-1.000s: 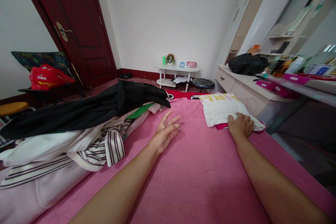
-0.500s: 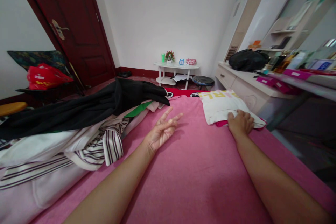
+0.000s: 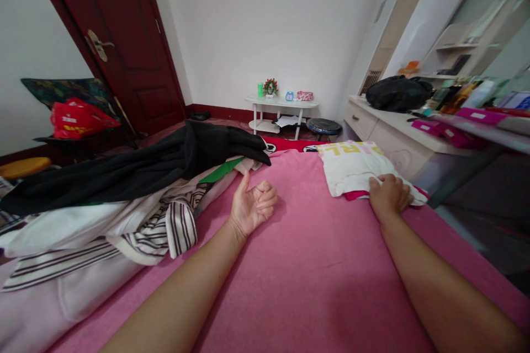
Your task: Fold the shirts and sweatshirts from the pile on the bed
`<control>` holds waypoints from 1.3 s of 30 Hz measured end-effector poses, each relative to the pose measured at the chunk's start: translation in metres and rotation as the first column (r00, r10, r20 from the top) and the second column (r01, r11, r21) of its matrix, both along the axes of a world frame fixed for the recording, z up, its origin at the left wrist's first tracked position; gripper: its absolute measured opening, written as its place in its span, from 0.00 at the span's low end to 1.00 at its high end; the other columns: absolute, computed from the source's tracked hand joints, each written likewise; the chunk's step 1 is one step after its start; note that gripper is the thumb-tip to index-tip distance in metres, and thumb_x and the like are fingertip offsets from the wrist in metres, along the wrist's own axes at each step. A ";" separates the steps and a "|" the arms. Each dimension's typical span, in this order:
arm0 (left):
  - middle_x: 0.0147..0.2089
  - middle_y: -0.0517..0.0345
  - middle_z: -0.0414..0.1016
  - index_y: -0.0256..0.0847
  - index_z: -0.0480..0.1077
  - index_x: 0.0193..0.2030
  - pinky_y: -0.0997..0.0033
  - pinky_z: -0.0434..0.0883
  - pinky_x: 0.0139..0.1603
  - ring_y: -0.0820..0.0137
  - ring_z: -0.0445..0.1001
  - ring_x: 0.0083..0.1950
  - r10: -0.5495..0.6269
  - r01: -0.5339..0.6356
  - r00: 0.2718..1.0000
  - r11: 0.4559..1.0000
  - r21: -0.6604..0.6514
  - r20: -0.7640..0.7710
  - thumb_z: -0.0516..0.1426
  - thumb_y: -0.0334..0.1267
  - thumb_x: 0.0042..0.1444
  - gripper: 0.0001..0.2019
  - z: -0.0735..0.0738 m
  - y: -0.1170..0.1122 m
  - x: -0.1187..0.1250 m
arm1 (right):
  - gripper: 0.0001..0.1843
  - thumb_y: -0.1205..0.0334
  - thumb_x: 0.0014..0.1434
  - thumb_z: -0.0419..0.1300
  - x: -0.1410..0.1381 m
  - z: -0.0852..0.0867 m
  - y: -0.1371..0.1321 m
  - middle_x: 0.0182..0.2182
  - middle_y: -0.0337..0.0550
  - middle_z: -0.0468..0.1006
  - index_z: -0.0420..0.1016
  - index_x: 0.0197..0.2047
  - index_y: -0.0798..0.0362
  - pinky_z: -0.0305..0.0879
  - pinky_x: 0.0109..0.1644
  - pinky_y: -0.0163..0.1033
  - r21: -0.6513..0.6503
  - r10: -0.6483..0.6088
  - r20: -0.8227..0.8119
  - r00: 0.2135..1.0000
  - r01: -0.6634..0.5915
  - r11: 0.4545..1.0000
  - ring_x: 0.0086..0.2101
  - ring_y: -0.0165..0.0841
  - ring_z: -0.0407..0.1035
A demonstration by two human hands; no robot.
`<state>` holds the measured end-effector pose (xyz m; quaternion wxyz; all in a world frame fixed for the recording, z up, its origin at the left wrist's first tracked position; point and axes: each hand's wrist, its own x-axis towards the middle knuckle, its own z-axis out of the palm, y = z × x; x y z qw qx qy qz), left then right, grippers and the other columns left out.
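On the folded cloth rests the right grip.

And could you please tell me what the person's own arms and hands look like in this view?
The left hand and right hand are bare and ungloved; no ring, watch or bracelet shows. The left forearm and right forearm are uncovered too, with no sleeve in view.

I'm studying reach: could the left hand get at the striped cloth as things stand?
Probably yes: the left hand looks empty, and the striped cloth lies off to its left, with only pink cover showing between them.
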<state>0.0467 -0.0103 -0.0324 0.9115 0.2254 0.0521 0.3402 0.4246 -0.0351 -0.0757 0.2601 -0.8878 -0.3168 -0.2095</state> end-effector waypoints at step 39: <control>0.43 0.50 0.75 0.36 0.69 0.46 0.62 0.69 0.50 0.61 0.74 0.47 0.759 -0.305 0.430 0.632 0.712 -0.489 0.64 0.39 0.43 0.22 -0.040 -0.013 -0.012 | 0.12 0.65 0.46 0.62 -0.231 0.030 -0.074 0.33 0.37 0.76 0.73 0.38 0.49 0.65 0.38 0.35 0.239 0.836 -0.472 0.280 -0.872 0.427 0.34 0.33 0.70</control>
